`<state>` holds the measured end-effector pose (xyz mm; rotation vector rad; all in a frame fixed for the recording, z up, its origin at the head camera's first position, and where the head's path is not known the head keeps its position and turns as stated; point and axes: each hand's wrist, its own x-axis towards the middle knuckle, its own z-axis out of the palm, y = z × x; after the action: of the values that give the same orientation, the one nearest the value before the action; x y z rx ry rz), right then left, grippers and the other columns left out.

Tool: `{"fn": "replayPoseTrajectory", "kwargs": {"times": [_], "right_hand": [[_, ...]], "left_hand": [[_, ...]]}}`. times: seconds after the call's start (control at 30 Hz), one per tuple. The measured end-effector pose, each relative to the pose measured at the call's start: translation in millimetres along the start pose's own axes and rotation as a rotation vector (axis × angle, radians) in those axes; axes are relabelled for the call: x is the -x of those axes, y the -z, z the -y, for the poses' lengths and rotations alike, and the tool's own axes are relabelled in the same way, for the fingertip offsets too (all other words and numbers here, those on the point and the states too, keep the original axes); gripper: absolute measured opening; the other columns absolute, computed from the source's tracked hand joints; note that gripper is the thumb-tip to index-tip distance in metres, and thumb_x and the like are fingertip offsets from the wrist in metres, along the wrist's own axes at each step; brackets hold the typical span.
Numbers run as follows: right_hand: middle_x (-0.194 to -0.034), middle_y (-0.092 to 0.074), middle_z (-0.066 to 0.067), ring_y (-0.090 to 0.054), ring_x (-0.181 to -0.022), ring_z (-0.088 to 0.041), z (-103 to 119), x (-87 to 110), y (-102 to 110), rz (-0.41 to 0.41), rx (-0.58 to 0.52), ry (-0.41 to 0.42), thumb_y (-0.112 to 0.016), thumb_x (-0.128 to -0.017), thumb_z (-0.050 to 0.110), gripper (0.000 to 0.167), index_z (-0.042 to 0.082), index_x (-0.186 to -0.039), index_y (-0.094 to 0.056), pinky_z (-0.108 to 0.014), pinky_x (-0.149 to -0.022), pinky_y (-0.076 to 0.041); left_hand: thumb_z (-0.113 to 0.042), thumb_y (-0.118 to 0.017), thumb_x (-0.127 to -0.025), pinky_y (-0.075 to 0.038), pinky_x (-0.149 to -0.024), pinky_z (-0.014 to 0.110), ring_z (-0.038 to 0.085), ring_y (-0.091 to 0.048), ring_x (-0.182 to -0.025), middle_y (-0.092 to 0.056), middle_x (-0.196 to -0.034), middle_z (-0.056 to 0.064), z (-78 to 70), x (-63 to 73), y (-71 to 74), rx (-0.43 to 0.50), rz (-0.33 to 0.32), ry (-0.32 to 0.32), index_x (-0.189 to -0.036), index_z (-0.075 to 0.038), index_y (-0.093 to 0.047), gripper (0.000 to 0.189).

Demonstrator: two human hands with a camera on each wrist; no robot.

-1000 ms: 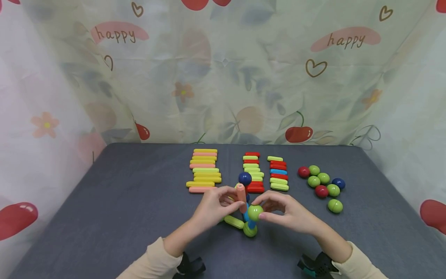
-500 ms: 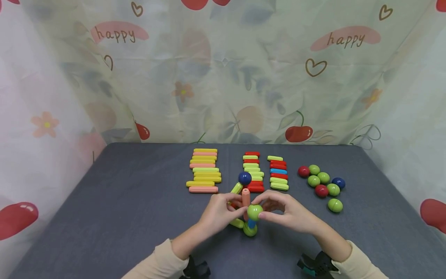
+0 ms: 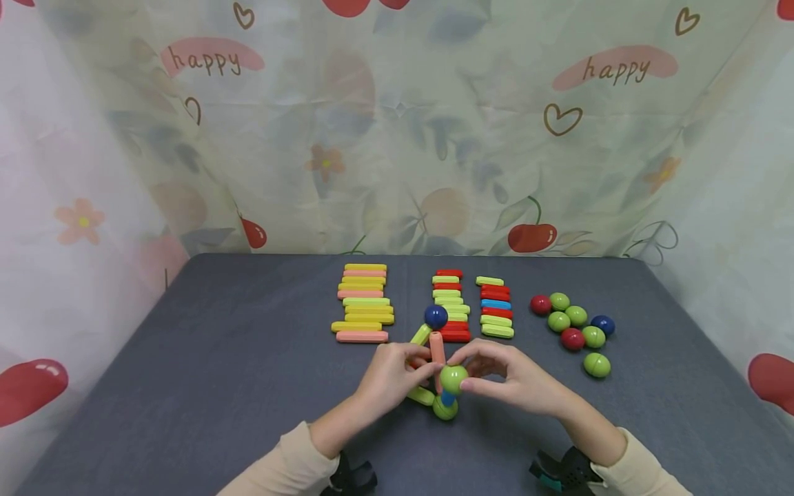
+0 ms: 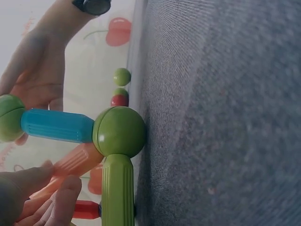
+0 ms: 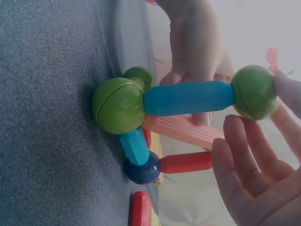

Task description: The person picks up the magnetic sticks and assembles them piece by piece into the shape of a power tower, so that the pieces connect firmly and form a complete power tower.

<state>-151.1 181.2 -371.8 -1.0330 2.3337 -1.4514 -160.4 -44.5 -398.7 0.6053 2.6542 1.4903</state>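
A structure of magnetic rods and balls stands on the table. At its near corner a green ball (image 5: 117,106) carries an upright blue rod (image 5: 188,99) topped by another green ball (image 3: 455,379). My right hand (image 3: 511,375) holds that top ball between thumb and fingers. With thumb and fingers, my left hand (image 3: 387,375) pinches a salmon rod (image 3: 437,346), slanted, its lower end right at the bottom green ball. From that ball a lime rod (image 4: 117,188) and a second blue rod (image 5: 135,146) run along the table. A dark blue ball (image 5: 142,167) bears a red rod (image 5: 186,162).
Behind the structure lie a column of yellow, salmon and lime rods (image 3: 366,310), a red and lime column (image 3: 448,287), and a shorter column with one blue rod (image 3: 496,305). Loose green, red and blue balls (image 3: 577,317) sit at the right. Patterned cloth hangs behind the table.
My left hand has moved right with the salmon rod, bringing its lower end down to the near corner behind the top green ball. My right hand has stayed in place.
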Motion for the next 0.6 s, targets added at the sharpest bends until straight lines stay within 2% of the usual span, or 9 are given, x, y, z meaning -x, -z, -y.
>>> {"fn": "replayPoseTrajectory", "kwargs": {"times": [0.43, 0.53, 0.6], "right_hand": [[-0.109, -0.066, -0.006, -0.063, -0.089, -0.011, -1.4, -0.5, 0.7, -0.013, 0.003, -0.004, -0.064, -0.093, 0.01, 0.024, 0.009, -0.116, -0.063, -0.027, -0.081, -0.055], [-0.109, -0.065, -0.005, -0.063, -0.089, -0.011, -1.9, -0.6, 0.7, -0.015, -0.001, -0.003, -0.064, -0.093, 0.009, 0.024, 0.009, -0.116, -0.063, -0.027, -0.08, -0.055], [-0.109, -0.065, -0.005, -0.063, -0.089, -0.011, -2.2, -0.7, 0.6, -0.016, -0.002, 0.0, -0.064, -0.093, 0.009, 0.024, 0.009, -0.117, -0.063, -0.027, -0.08, -0.055]], "left_hand": [[-0.02, -0.072, -0.087, -0.05, -0.054, 0.017, 0.006, -0.063, -0.056, -0.073, -0.078, 0.008, -2.0, -4.2, 1.4, -0.016, 0.023, -0.002, -0.098, -0.002, -0.076, 0.022], [-0.022, -0.073, -0.087, -0.048, -0.052, 0.017, 0.006, -0.06, -0.054, -0.071, -0.074, 0.006, -2.6, -4.6, 6.7, -0.041, -0.019, -0.024, -0.091, -0.004, -0.076, 0.018], [-0.022, -0.074, -0.086, -0.047, -0.052, 0.018, 0.006, -0.057, -0.054, -0.068, -0.071, 0.003, -2.7, -5.6, 12.0, -0.069, -0.085, -0.062, -0.086, -0.006, -0.074, 0.016]]}}
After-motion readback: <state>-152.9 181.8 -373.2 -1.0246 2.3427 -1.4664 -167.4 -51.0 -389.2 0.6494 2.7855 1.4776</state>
